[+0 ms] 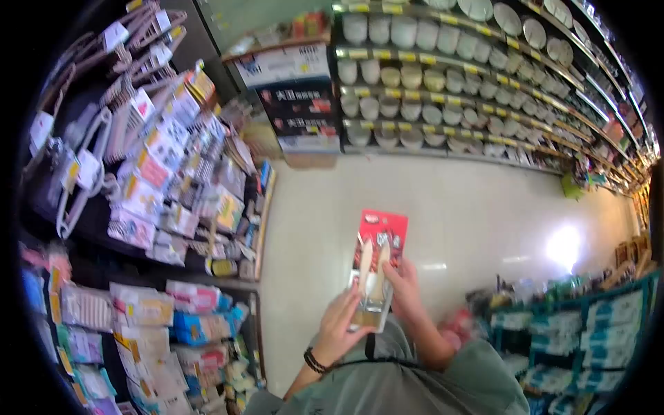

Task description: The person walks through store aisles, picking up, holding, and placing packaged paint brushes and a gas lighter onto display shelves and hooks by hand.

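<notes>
Both hands hold a carded pack of brushes upright in front of my body. Its card is red at the top and darker below. Two pale-handled brushes show on it, with metal bands and light bristles toward the bottom. My left hand grips the pack's lower left edge and bottom, and a dark beaded bracelet circles that wrist. On the other side, my right hand closes on the right edge, its thumb lying on the front. The fingers behind the card are hidden.
Shelves of bowls and cups line the far side. Hanging packets and hangers crowd the left. Stacked boxes stand at the back. Teal-edged racks rise at lower right. Pale floor lies between.
</notes>
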Motion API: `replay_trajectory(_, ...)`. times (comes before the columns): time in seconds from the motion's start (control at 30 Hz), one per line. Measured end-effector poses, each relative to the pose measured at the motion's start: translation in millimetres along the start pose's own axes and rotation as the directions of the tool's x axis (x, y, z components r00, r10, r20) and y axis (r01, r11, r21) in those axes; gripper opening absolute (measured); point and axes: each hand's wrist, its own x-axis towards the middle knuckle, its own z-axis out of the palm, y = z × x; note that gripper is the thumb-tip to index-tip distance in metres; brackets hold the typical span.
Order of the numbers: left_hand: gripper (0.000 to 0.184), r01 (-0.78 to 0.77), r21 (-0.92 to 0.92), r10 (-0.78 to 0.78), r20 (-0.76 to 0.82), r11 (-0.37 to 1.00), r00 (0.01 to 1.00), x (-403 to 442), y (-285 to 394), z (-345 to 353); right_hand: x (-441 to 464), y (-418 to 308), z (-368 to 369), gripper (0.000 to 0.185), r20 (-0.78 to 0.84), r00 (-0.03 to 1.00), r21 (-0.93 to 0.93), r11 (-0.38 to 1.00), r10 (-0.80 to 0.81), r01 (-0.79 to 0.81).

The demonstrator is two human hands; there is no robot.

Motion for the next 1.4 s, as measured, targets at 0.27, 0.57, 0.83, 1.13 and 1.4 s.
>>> replay_trajectory(0.27,0.073,0.007,0.174,-0.028,0.118,0.985,0.993,167.4,-78.7,8.7,183.1,-10.3,8.4,0.028,-0.087,0.996,0.073,0.997,0.006,0.000)
replay_trajectory(0.57,0.073,0.059,0.213,-0.077,0.077,0.975,0.994,381.1,-186.7,14.5,415.1,-55.7,32.2,0.032,-0.018,0.985,0.180,0.970,0.169,-0.163)
replay_trajectory(0.83,0.080,0.226,-0.036,-0.223,-0.381,0.973,0.897,500.9,-291.6,-43.9,567.7,-50.2,103.8,0.042,0.464,0.824,-0.323,0.928,0.324,-0.183)
replay_trajectory(1.13,0.073,0.166,-0.248,-0.263,-0.435,0.954,0.861,601.5,-442.2,-131.4,704.0,-6.8,194.9,0.042,0.626,0.704,-0.361,0.925,0.336,-0.120)
replay_trajectory(1.4,0.068,0.070,-0.164,-0.144,-0.507,0.984,0.850,731.8,-526.5,-235.5,825.6,5.6,318.4,0.032,0.587,0.791,-0.292,0.956,0.172,0.008)
